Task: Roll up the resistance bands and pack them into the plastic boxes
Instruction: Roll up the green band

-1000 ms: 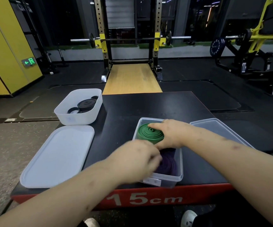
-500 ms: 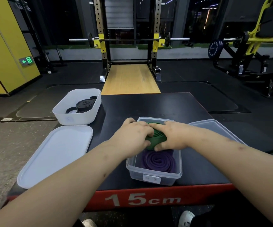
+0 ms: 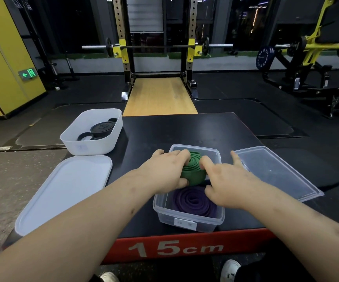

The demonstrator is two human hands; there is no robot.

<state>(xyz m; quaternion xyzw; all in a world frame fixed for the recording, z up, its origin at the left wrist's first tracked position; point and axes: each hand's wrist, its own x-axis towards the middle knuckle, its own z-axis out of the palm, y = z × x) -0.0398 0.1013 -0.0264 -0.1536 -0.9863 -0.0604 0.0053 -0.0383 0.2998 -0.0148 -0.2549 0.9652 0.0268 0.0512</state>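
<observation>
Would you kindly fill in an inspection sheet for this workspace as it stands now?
Surface: black platform top, red front edge marked 15cm.
Job's things: green band, rolled, at the far end of the clear box; purple band, rolled, at its near end; black bands in the white box.
Clutter: clear lid right of the clear box; white lid in front of the white box.
Hands: left hand grips the green band; right hand touches it with spread fingers.
Cables: nothing seen.
Surroundings: squat rack with barbell ahead; yellow wall on the left.
</observation>
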